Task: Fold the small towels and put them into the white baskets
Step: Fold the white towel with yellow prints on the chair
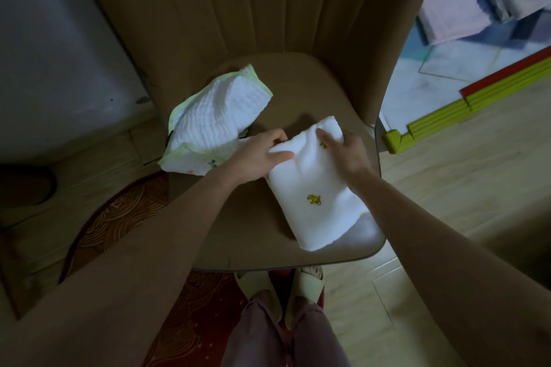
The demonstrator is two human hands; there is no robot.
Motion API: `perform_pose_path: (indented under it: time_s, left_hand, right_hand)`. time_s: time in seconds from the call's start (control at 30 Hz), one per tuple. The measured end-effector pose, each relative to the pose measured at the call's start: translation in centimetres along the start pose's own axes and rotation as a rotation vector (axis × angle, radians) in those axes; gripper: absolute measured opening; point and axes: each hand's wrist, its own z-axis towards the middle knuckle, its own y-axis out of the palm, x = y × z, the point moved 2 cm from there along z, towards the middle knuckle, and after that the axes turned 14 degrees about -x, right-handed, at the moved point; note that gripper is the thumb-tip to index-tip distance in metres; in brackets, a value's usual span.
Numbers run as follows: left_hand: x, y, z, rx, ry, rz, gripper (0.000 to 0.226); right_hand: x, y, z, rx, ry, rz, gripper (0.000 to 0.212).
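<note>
A white small towel (316,185) with a yellow embroidered mark lies folded lengthwise on the brown chair seat (238,235). My left hand (259,155) grips its far left edge, thumb on top and fingers curled under. My right hand (343,146) rests on the towel's far end with fingers bent over the fabric. A pile of white towels with green trim (208,116) lies crumpled on the seat to the left. No white basket is in view.
The tall chair back (253,9) rises behind the seat. A red patterned rug (119,217) lies on the wooden floor at left. Folded pink and white towels (453,15) sit at upper right. A green and red strip (477,101) lies on the floor at right.
</note>
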Motion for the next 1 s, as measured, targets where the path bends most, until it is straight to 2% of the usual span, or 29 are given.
perform_pose_path:
  time_s: [0.1, 0.17, 0.23, 0.3, 0.37, 0.5, 0.57, 0.63, 0.67, 0.73, 0.83, 0.93, 1.0]
  left_hand:
    - [0.4, 0.4, -0.3, -0.149, -0.034, -0.070, 0.011]
    - [0.6, 0.5, -0.6, -0.209, -0.063, 0.073, 0.015]
    - [1.3, -0.2, -0.5, -0.137, -0.049, 0.365, 0.020]
    - [2.5, -1.2, 0.4, 0.004, 0.000, 0.643, 0.022]
    - [3.5, -1.7, 1.5, 0.121, -0.009, 0.773, 0.027]
    - [4.0, -1.4, 3.1, 0.187, -0.060, 0.666, 0.044]
    - [3.7, -1.0, 2.5, 0.257, -0.027, 0.610, 0.055]
    - [3.2, -0.1, 0.8, 0.392, 0.039, 0.460, 0.057]
    - [2.9, 0.7, -0.3, 0.449, 0.072, 0.373, 0.055]
    - [2.1, 2.7, -2.7, 0.494, 0.125, 0.255, 0.053]
    - [0.8, 6.6, -5.9, 0.410, 0.223, 0.330, 0.060]
    - [-0.5, 9.8, -6.7, 0.290, 0.285, 0.536, 0.072]
    - [-0.8, 10.8, -6.0, 0.267, 0.256, 0.533, 0.076]
  right_hand:
    - [0.5, -0.7, -0.3, 0.085, -0.187, -0.312, 0.046]
    - [1.1, -1.0, -0.4, 0.149, -0.269, -0.569, 0.042]
    - [1.8, -1.2, -0.4, 0.218, -0.299, -0.674, 0.041]
    - [1.7, -1.2, -0.2, 0.294, -0.287, -0.607, 0.041]
    - [1.1, -1.0, 0.4, 0.321, -0.250, -0.528, 0.042]
    - [-0.3, -1.4, 2.0, 0.318, -0.156, -0.368, 0.034]
    - [-0.6, -1.9, 1.4, 0.369, -0.189, -0.486, 0.038]
    - [-0.4, -1.8, -0.5, 0.432, -0.360, -0.690, 0.050]
    - [-0.1, -1.3, -1.6, 0.402, -0.494, -0.766, 0.052]
    - [1.6, -0.3, -3.3, 0.235, -0.694, -0.934, 0.056]
    - [4.7, 0.4, -3.4, 0.014, -0.641, -1.103, 0.058]
    - [5.1, 0.4, -1.8, -0.006, -0.594, -1.162, 0.059]
    - [4.4, 0.7, -1.1, -0.018, -0.609, -1.111, 0.058]
